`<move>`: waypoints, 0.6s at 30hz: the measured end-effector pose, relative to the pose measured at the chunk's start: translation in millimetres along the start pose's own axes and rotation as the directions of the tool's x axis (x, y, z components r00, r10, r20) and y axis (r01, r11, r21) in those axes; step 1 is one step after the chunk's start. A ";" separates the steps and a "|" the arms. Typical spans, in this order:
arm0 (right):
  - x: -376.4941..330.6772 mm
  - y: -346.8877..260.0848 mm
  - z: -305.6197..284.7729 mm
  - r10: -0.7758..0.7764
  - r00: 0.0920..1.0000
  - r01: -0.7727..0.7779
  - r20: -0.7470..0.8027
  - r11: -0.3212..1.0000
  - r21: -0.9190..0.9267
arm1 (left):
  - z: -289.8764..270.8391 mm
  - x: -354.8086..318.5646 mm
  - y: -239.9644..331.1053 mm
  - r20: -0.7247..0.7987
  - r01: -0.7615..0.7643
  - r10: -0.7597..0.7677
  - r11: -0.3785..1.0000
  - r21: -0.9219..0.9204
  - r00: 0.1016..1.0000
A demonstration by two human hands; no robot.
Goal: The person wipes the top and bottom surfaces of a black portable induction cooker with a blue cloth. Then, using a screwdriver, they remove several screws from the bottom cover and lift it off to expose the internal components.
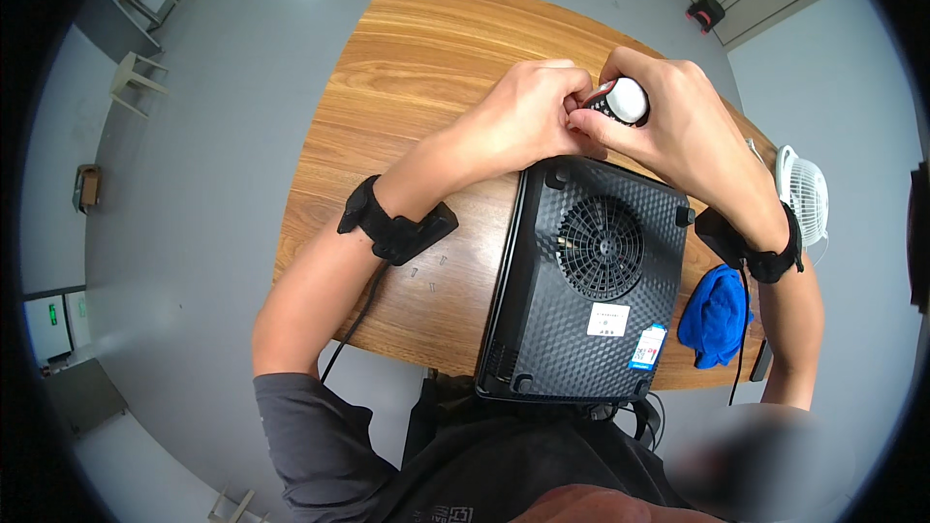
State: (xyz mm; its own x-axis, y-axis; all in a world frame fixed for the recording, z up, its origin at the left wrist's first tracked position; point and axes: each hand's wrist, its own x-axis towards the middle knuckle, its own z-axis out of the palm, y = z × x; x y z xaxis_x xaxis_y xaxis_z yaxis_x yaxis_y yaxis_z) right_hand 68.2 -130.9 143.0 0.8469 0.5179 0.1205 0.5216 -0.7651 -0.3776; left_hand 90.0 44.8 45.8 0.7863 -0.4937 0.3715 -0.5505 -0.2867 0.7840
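My right hand [673, 102] is wrapped round a stubby handheld tool [628, 101] with a rounded white end, a red edge and a black slotted part; it looks like a screwdriver handle. Against the tool's left side, the fingertips of my left hand [538, 107] are pinched together, and what lies between them is hidden. Just below both hands a black induction cooker [552, 315] lies underside up, showing a round fan grille [601, 247], corner feet and two labels. Several small screws [431, 286] lie loose to its left.
The wooden table [407, 68] carries a crumpled blue cloth [715, 320] right of the cooker. A white fan [802, 194] stands by the right edge. Black wrist straps [392, 228] with cables are on both my arms. A white stool [136, 77] stands on the floor at far left.
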 end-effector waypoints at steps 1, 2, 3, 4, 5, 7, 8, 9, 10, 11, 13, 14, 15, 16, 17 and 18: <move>-0.1 -0.5 -0.6 0.006 1.000 -0.006 0.004 1.000 0.001 | -0.9 0.0 1.2 0.007 0.004 -0.004 1.000 0.004 1.000; -0.7 -0.2 -0.8 0.011 1.000 -0.011 0.003 1.000 -0.002 | -1.5 0.0 2.3 0.013 0.009 -0.009 1.000 0.009 1.000; -1.5 0.5 -0.9 0.016 1.000 -0.016 0.002 1.000 -0.004 | -1.7 -0.3 2.9 0.020 0.014 -0.015 1.000 0.014 1.000; -1.9 1.3 -0.8 0.021 1.000 -0.021 0.000 1.000 -0.005 | -1.7 -0.4 2.9 0.015 0.017 -0.017 1.000 0.000 1.000; -2.2 1.7 -0.8 0.014 1.000 -0.014 -0.013 1.000 -0.018 | -1.3 -0.7 2.5 0.011 0.021 -0.021 1.000 -0.013 1.000; -3.5 2.8 -1.5 0.000 0.999 -0.002 -0.039 0.999 -0.047 | -1.2 -2.0 1.3 0.016 0.031 -0.030 0.998 -0.059 0.999; -4.4 5.5 -1.3 0.005 0.998 -0.009 -0.065 0.998 -0.055 | -3.1 -4.1 -0.5 0.026 0.038 -0.036 0.995 -0.091 0.999; -5.1 9.8 -0.4 0.011 0.996 -0.016 -0.090 0.998 -0.062 | -4.7 -6.6 -3.2 0.037 0.045 -0.041 0.991 -0.123 0.998; -5.7 12.1 -0.8 0.010 0.993 -0.019 -0.120 0.997 -0.071 | -6.1 -10.4 -11.2 0.075 0.113 -0.108 0.991 -0.065 0.991; -6.6 12.7 -2.0 0.012 0.990 -0.021 -0.142 0.998 -0.064 | -5.5 -15.3 -25.1 0.109 0.180 -0.179 0.984 -0.006 0.978; -9.0 12.6 -5.3 0.017 0.982 -0.026 -0.187 0.998 -0.048 | 0.5 -25.4 -47.0 0.159 0.276 -0.287 0.957 0.092 0.945; -10.6 11.7 -7.3 0.038 0.983 -0.045 -0.180 0.998 -0.033 | 3.6 -29.1 -53.6 0.180 0.308 -0.328 0.942 0.131 0.927; -12.1 11.2 -8.0 0.037 0.984 -0.044 -0.172 0.998 -0.038 | 6.9 -31.1 -60.1 0.199 0.339 -0.369 0.925 0.171 0.908; -14.0 11.3 -8.8 0.039 0.985 -0.047 -0.166 0.998 -0.044 | 9.8 -31.3 -55.8 0.193 0.329 -0.354 0.933 0.148 0.915; -15.9 11.4 -9.4 0.041 0.986 -0.050 -0.160 0.997 -0.051 | 12.2 -31.0 -51.6 0.196 0.332 -0.359 0.930 0.159 0.912; -17.5 11.8 -9.1 0.039 0.986 -0.048 -0.159 0.997 -0.052 | 14.3 -30.3 -47.1 0.199 0.335 -0.365 0.927 0.170 0.910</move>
State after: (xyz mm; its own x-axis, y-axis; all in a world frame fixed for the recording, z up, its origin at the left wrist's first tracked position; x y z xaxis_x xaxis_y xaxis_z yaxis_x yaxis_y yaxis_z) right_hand 60.5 -152.5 144.7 0.8724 0.4198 0.2504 0.4849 -0.8080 -0.3348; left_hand 88.1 61.5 -9.5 0.8602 -0.5077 -0.0471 -0.2947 -0.5704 0.7667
